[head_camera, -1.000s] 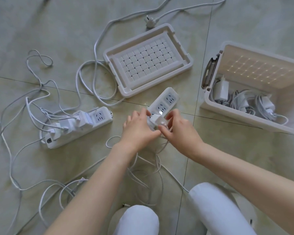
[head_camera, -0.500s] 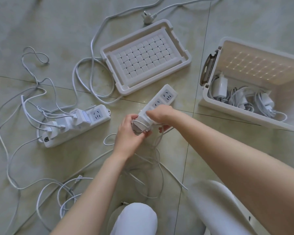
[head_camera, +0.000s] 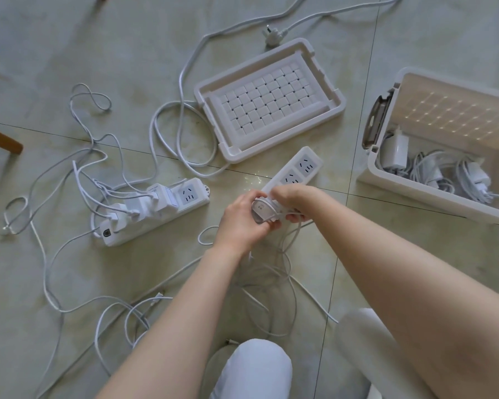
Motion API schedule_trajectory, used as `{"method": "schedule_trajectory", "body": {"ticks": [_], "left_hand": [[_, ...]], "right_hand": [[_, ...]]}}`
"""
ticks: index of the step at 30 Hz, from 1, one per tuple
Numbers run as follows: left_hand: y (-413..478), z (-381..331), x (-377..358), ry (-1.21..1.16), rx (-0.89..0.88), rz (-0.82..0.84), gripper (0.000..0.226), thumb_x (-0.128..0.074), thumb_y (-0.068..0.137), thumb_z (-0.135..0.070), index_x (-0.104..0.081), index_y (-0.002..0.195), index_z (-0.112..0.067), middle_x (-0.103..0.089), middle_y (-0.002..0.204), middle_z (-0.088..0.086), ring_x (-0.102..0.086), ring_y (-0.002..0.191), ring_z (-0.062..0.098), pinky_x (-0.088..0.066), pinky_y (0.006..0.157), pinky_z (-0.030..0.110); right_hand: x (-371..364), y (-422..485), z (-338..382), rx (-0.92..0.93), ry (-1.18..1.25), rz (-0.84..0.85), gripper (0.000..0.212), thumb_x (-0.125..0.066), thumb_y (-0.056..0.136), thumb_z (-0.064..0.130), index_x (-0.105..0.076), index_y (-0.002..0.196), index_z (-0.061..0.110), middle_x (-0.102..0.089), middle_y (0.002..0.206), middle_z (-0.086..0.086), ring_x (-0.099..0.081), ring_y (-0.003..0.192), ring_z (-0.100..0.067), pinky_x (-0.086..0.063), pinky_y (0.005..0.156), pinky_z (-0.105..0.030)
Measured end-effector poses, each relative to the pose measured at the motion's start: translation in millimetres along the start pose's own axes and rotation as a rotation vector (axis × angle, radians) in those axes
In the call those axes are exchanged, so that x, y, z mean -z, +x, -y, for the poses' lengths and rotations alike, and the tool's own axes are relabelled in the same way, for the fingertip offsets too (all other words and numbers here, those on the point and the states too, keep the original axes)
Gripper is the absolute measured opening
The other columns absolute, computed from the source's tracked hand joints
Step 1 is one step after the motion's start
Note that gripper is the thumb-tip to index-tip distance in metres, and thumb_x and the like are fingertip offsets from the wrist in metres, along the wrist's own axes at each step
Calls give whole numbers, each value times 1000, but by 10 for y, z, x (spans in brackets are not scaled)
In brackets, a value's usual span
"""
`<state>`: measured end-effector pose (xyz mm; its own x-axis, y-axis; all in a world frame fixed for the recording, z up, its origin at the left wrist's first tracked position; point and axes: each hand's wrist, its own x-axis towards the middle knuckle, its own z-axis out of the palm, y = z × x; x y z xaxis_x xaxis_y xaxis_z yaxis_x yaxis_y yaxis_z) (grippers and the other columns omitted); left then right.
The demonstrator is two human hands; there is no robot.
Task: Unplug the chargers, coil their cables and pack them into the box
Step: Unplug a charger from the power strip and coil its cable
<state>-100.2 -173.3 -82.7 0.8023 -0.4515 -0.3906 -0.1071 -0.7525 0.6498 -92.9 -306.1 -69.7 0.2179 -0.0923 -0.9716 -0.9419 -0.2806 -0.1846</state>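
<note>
My left hand [head_camera: 242, 223] grips a white charger [head_camera: 262, 212] above the floor, at the near end of a white power strip [head_camera: 296, 172]. My right hand [head_camera: 293, 197] pinches the charger's white cable [head_camera: 285, 272] beside it, with a turn of cable lying round the charger. The rest of that cable hangs down in loose loops to the floor. A second power strip [head_camera: 156, 214] on the left carries several plugged-in chargers. The white box [head_camera: 432, 197] at right holds several coiled chargers.
The box's lid [head_camera: 268, 105] lies upside down on the tiles behind the strips. Loose white cables [head_camera: 58, 197] sprawl over the floor at left and near my knees [head_camera: 254, 370]. A wooden leg [head_camera: 0, 141] shows at the left edge.
The charger has come off the near power strip. My right hand has moved over it and laid cable round it while my left hand keeps hold.
</note>
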Motion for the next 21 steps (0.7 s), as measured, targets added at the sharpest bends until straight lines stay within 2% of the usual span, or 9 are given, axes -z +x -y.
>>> {"method": "schedule_trajectory", "body": {"ticks": [2, 6, 9, 11, 13, 15, 19, 21], "left_hand": [[7, -1, 7, 9, 2, 22, 52, -82, 66, -28, -61, 114, -20, -65, 108, 3, -60, 98, 22, -44, 82, 27], [6, -23, 2, 33, 0, 55, 52, -82, 67, -30, -61, 115, -20, -66, 107, 3, -60, 97, 22, -43, 80, 25], [7, -36, -12, 34, 9, 62, 50, -81, 67, -29, -61, 112, -20, -66, 105, 3, -61, 96, 22, -43, 79, 26], [2, -42, -21, 19, 23, 61, 49, -81, 67, -29, -61, 111, -21, -67, 103, 3, -61, 95, 22, -46, 80, 28], [-1, -47, -25, 26, 23, 67, 48, -80, 68, -29, -61, 111, -21, -67, 104, 2, -61, 96, 21, -45, 79, 27], [1, -56, -21, 40, 10, 78, 47, -80, 69, -30, -60, 111, -21, -66, 105, 2, -60, 96, 21, -41, 77, 24], [-7, -72, -28, 35, 22, 72, 47, -80, 69, -31, -61, 111, -21, -67, 105, 1, -61, 96, 20, -41, 76, 23], [-10, -70, -41, 23, 43, 71, 46, -79, 69, -30, -61, 111, -22, -67, 105, 1, -62, 97, 20, -42, 77, 23]], "right_hand": [[-4, 22, -28, -16, 19, -23, 24, -29, 96, 27, -36, 103, 6, -39, 74, -12, -35, 57, -20, -33, 36, -24], [-2, 75, -98, -19, 31, -63, 24, -32, 93, 25, -42, 103, 6, -45, 75, -10, -39, 55, -18, -31, 45, -24], [-1, 74, -86, -43, 11, -69, 26, -31, 95, 26, -41, 90, 3, -43, 77, -15, -36, 56, -20, -36, 36, -24], [-2, 84, -84, -60, -10, -57, 26, -31, 94, 28, -37, 82, 6, -38, 72, -12, -33, 56, -18, -28, 26, -16], [15, 72, -100, -78, 10, -61, 18, -34, 92, 26, -36, 82, 11, -35, 66, -5, -31, 53, -14, -26, 31, -18], [65, 75, -137, -101, 87, -53, 20, -36, 91, 27, -32, 76, 13, -34, 66, -1, -30, 52, -11, -22, 32, -12], [13, 61, -122, -84, 21, -102, 25, -35, 93, 25, -31, 72, 11, -36, 67, -5, -33, 52, -15, -24, 29, -13], [10, 42, -105, -57, -17, -116, 22, -34, 93, 25, -36, 79, 9, -39, 69, -8, -36, 54, -17, -23, 27, -9]]}}
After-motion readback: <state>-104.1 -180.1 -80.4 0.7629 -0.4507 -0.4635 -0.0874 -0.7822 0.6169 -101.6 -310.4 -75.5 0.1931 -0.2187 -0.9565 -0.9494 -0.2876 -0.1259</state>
